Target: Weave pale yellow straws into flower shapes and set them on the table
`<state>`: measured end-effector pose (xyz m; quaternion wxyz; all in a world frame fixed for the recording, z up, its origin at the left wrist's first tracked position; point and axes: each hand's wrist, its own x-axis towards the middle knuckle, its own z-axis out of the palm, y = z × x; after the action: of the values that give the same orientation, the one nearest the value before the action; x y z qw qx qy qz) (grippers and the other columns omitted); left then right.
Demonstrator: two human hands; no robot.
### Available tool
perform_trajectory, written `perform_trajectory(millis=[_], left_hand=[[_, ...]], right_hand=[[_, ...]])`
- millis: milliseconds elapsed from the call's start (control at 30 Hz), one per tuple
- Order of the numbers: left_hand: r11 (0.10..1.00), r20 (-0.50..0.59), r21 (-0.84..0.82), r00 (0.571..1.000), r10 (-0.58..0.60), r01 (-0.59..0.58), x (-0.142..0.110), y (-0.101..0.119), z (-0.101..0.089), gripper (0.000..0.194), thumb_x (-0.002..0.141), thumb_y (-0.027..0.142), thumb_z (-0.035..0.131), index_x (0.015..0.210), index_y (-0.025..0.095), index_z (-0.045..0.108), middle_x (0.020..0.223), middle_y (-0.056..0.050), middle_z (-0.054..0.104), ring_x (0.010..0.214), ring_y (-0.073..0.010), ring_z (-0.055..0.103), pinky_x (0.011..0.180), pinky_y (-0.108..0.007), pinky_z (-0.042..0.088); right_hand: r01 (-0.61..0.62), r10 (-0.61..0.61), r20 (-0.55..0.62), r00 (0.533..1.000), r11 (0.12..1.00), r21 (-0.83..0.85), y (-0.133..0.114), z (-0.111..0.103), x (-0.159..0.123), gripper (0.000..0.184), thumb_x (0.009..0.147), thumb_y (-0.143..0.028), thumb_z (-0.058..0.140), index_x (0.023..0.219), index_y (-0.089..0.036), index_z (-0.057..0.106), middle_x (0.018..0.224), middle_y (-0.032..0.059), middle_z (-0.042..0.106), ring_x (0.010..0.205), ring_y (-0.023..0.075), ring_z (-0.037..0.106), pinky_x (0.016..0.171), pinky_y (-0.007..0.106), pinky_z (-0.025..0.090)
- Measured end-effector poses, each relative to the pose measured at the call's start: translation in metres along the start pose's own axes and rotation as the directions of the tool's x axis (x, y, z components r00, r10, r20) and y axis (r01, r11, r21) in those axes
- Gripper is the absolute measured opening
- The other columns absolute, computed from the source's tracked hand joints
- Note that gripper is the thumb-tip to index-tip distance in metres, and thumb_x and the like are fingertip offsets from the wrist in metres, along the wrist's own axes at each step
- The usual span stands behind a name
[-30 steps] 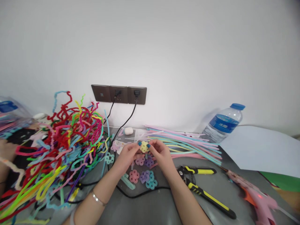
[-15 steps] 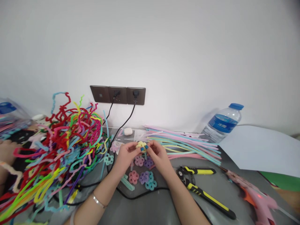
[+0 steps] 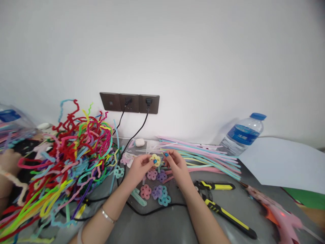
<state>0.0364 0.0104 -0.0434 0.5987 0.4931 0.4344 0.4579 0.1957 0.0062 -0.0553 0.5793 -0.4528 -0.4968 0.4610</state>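
Note:
My left hand (image 3: pixel 141 168) pinches a yellow pipe-cleaner flower (image 3: pixel 155 159) between thumb and fingers. To its right, apart from the flower, my right hand (image 3: pixel 177 166) is closed with thumb and fingertips together; what they hold, if anything, is too small to tell. Below the hands lie several finished pipe-cleaner flowers: a pink flower (image 3: pixel 152 174), a coral flower (image 3: pixel 145 191), a purple flower (image 3: pixel 156 192) and a blue flower (image 3: pixel 164 198). A mint flower (image 3: pixel 118 171) rests left of my left hand. Short mint pipe-cleaner pieces (image 3: pixel 139 197) lie under my left wrist.
A tangled heap of coloured pipe cleaners (image 3: pixel 76 152) fills the left. Straight pastel pipe cleaners (image 3: pixel 203 157) lie behind. Wire strippers (image 3: pixel 225 215), a pink glue gun (image 3: pixel 276 211) and a water bottle (image 3: pixel 245 132) are right. A black cable (image 3: pixel 149 214) crosses the table. Another person's hand (image 3: pixel 9 161) is far left.
My right hand has come away from the yellow flower and moved a little right. The flower stays in my left hand, turned to show more of its face.

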Motion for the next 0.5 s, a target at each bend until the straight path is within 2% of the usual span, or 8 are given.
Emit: perform_trajectory(millis=[100, 200, 333, 500], left_hand=[[0.998, -0.014, -0.051, 0.999, -0.038, 0.038, -0.001, 0.001, 0.001, 0.033, 0.064, 0.035, 0.079, 0.090, 0.016, 0.071, 0.076, -0.005, 0.074, 0.065, -0.0178, 0.066, 0.063, -0.028, 0.053], [0.996, 0.031, -0.074, 0.999, -0.043, 0.045, -0.001, 0.003, -0.001, 0.031, 0.063, 0.031, 0.080, 0.088, 0.015, 0.071, 0.077, -0.006, 0.074, 0.069, -0.0186, 0.067, 0.067, -0.029, 0.053], [0.999, 0.052, -0.026, 0.998, -0.022, 0.024, 0.000, 0.005, -0.006, 0.027, 0.059, 0.025, 0.081, 0.082, 0.015, 0.072, 0.074, -0.005, 0.072, 0.068, -0.0174, 0.066, 0.065, -0.028, 0.054], [1.000, -0.073, 0.008, 0.997, 0.025, -0.024, 0.003, 0.015, -0.021, 0.029, 0.056, 0.029, 0.082, 0.079, 0.015, 0.071, 0.071, -0.003, 0.070, 0.065, -0.0166, 0.064, 0.059, -0.027, 0.055]], right_hand=[[0.001, -0.002, 0.086, 0.996, 1.000, 0.008, 0.002, 0.002, -0.001, 0.033, 0.071, -0.049, 0.072, 0.083, -0.022, 0.058, 0.068, -0.0017, 0.054, 0.057, 0.0132, 0.047, 0.052, 0.026, 0.037], [-0.013, 0.010, 0.136, 0.991, 1.000, 0.020, 0.001, 0.003, -0.001, 0.033, 0.071, -0.048, 0.072, 0.083, -0.021, 0.058, 0.068, -0.0018, 0.054, 0.059, 0.0134, 0.048, 0.054, 0.026, 0.039], [-0.033, 0.032, 0.091, 0.995, 0.999, 0.006, -0.002, 0.001, -0.001, 0.032, 0.072, -0.048, 0.071, 0.079, -0.021, 0.057, 0.066, -0.0023, 0.052, 0.058, 0.0125, 0.046, 0.051, 0.024, 0.037], [-0.071, 0.071, -0.018, 0.997, 0.997, 0.014, -0.004, -0.004, 0.000, 0.030, 0.076, -0.050, 0.065, 0.078, -0.021, 0.056, 0.058, -0.0046, 0.046, 0.050, 0.0112, 0.040, 0.047, 0.024, 0.032]])
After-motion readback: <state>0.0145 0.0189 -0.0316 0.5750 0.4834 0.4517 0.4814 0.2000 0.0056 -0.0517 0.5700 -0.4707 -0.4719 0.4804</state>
